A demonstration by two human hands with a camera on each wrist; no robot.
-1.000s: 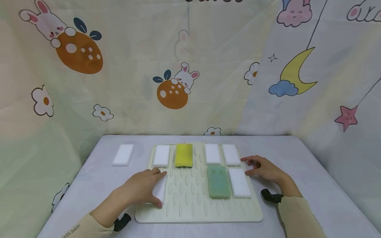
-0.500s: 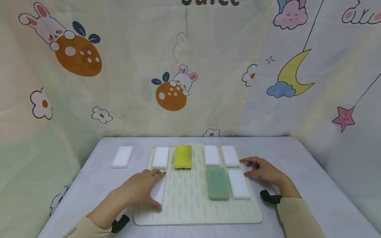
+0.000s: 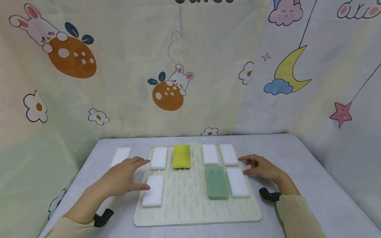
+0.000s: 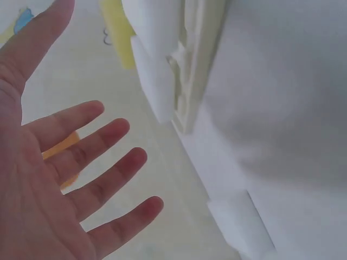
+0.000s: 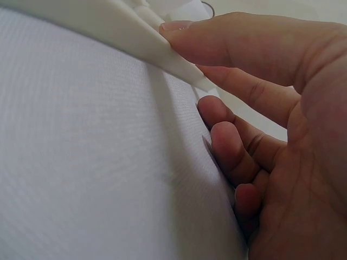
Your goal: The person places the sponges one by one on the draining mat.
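Observation:
My left hand [image 3: 123,177] hovers over the left edge of a cream ridged mat [image 3: 190,213], thumb and fingers spread with nothing between them. Its thumb tip overlaps a white sponge block [image 3: 155,195] lying at the mat's lower left. In the left wrist view the palm and straight fingers [image 4: 103,189] show bare. At the mat's right side, my right hand [image 3: 263,168] touches the rim with thumb and index fingertips; its other fingers curl loosely below. Near those fingertips lie white sponge blocks [image 3: 238,183], with a green sponge [image 3: 216,183] beside the lower one.
A yellow sponge [image 3: 181,157] and another white block [image 3: 159,158] sit along the mat's back left. Two more white blocks, one of them a left neighbour block [image 3: 210,154], fill the back right. Off the mat, a white block [image 3: 120,155] lies partly behind my left hand.
My left hand has let go of the lower-left white block and moved left and up, uncovering it. The right hand stays at the mat's rim. The head view has shifted slightly.

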